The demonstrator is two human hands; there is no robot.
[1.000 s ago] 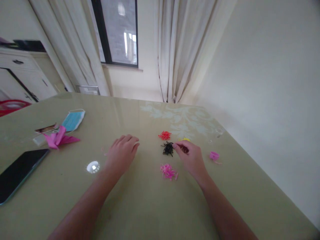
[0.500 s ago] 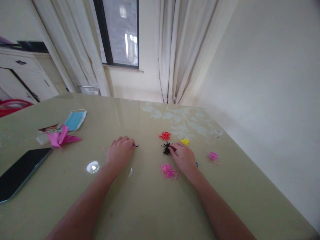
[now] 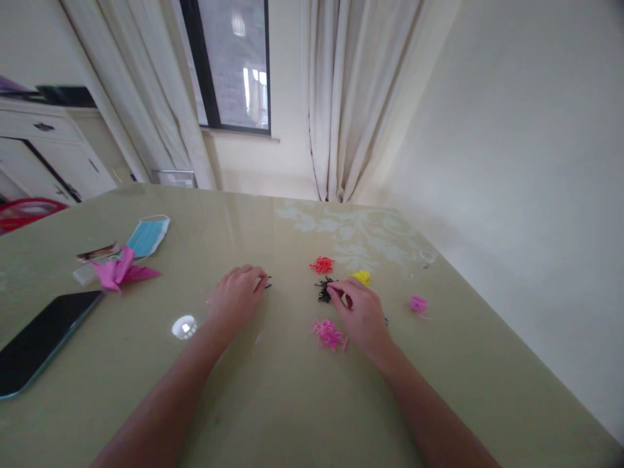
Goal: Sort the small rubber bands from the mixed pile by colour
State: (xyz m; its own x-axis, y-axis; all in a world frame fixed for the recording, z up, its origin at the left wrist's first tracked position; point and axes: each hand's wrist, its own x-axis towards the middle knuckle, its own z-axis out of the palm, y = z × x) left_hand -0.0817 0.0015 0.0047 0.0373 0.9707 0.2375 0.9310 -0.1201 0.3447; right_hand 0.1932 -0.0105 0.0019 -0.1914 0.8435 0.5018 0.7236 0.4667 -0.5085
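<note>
My left hand (image 3: 236, 296) rests low over the table, fingers curled and thumb drawn in. At its fingertips are tiny black bits (image 3: 269, 283), apparently pinched there. My right hand (image 3: 359, 309) bends over a pile of small thin black pieces (image 3: 324, 290), its thumb and forefinger closed at the pile's right edge. What lies between those tips is too small to make out. Around it are a red pile (image 3: 322, 264), a yellow pile (image 3: 361, 277) and a pink pile (image 3: 329, 334) of similar pieces. Something blue (image 3: 387, 322) peeks out beside my right wrist, mostly hidden.
On the glossy table (image 3: 273, 403), a pink coiled strip (image 3: 418, 304) lies to the right. Leftward are a phone (image 3: 46, 338), a pink folded-paper shape (image 3: 121, 270), a blue face mask (image 3: 148, 236) and a shiny round spot (image 3: 184, 327). A wall (image 3: 526, 195) borders the right edge.
My right hand has shifted left onto the black pile, uncovering the yellow pile. Black bits have come into view at my left fingertips, and that hand has barely moved.
</note>
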